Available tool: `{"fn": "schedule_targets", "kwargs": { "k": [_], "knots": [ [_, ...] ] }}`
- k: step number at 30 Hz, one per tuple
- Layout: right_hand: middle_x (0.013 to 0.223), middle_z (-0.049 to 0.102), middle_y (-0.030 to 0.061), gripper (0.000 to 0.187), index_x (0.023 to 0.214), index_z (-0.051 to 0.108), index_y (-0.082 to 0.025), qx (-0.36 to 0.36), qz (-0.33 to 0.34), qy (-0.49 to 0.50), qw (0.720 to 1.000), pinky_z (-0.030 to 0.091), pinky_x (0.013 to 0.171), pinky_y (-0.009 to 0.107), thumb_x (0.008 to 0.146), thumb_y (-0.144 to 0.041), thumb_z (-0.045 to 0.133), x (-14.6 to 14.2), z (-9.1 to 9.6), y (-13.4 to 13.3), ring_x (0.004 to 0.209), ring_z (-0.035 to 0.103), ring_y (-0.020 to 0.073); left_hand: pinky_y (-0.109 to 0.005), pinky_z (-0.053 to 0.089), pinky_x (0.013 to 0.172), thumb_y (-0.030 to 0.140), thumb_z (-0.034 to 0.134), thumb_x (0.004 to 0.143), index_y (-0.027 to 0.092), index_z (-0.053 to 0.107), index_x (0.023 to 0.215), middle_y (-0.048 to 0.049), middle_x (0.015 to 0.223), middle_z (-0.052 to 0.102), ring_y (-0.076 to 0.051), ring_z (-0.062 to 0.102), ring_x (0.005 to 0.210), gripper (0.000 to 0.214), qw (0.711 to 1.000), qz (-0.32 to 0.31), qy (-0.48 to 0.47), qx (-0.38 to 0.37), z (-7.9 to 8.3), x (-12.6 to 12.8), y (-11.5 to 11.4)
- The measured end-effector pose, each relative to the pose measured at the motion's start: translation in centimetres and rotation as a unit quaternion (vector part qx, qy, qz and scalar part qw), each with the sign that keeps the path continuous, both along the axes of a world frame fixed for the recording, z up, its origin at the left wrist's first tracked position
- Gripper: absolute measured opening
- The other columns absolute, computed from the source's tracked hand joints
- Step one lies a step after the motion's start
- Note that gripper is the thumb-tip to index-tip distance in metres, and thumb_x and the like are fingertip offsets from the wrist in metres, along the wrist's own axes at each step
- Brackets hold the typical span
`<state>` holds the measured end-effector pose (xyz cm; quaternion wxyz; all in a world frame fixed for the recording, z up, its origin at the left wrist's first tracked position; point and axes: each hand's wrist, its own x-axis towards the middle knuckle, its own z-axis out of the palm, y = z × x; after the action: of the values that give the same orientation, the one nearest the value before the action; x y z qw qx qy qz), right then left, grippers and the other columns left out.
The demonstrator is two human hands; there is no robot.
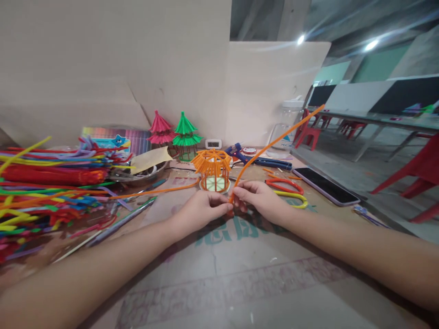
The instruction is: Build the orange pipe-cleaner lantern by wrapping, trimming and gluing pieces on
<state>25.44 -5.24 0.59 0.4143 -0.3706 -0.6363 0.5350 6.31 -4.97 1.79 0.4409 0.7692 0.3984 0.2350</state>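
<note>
Both my hands meet over the middle of the table. My right hand (253,197) pinches an orange pipe cleaner (274,142), whose long free end slants up to the right. My left hand (206,209) is closed, thumb and fingertips on the lower end of the same pipe cleaner. Just behind the hands stands a small orange pavilion model (212,169) with a fringed roof and thin posts on a pale round base. Another orange pipe cleaner (161,189) stretches left from beside it. The fingertips partly hide the held end.
A heap of coloured pipe cleaners (51,183) fills the left. Behind are a pink pavilion model (160,130), a green pavilion model (186,137), a marker set (116,141) and a small clock (213,144). A blue glue gun (236,153), a phone (325,185) and a clear bottle (288,123) lie rightward.
</note>
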Motion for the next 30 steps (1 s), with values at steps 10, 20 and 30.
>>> {"fn": "schedule_targets", "kwargs": {
  "k": [10, 20, 30],
  "knots": [
    [0.061, 0.060, -0.0038, 0.031, 0.080, 0.059, -0.017, 0.006, -0.003, -0.030, 1.000, 0.039, 0.048, 0.022, 0.076, -0.046, 0.071, -0.3, 0.0, -0.1, 0.051, 0.050, 0.0080, -0.021, 0.048, 0.067, 0.032, 0.061, 0.084, 0.014, 0.073, 0.080, -0.0044, 0.081, 0.075, -0.013, 0.065, 0.071, 0.022, 1.000, -0.008, -0.024, -0.016, -0.1, -0.2, 0.3],
    [0.059, 0.059, -0.0037, 0.026, 0.075, 0.052, -0.020, 0.028, -0.023, -0.056, 0.998, 0.044, 0.052, 0.024, 0.080, -0.041, 0.066, -0.6, 0.1, -0.6, 0.053, 0.054, 0.0108, -0.023, 0.049, 0.071, 0.036, 0.059, 0.085, 0.014, 0.076, 0.081, -0.0054, 0.083, 0.076, -0.015, 0.066, 0.074, 0.028, 0.999, -0.021, -0.024, -0.020, 0.1, -0.2, 0.5],
    [0.063, 0.057, -0.0034, 0.021, 0.075, 0.055, -0.019, 0.098, -0.080, -0.119, 0.985, 0.043, 0.054, 0.024, 0.084, -0.037, 0.061, -0.3, 0.0, -0.9, 0.056, 0.052, 0.0109, -0.021, 0.047, 0.066, 0.036, 0.057, 0.086, 0.014, 0.076, 0.081, -0.0039, 0.079, 0.075, -0.013, 0.064, 0.070, 0.030, 1.000, -0.024, -0.005, -0.003, -0.2, -0.4, 0.7]
  ]
}}
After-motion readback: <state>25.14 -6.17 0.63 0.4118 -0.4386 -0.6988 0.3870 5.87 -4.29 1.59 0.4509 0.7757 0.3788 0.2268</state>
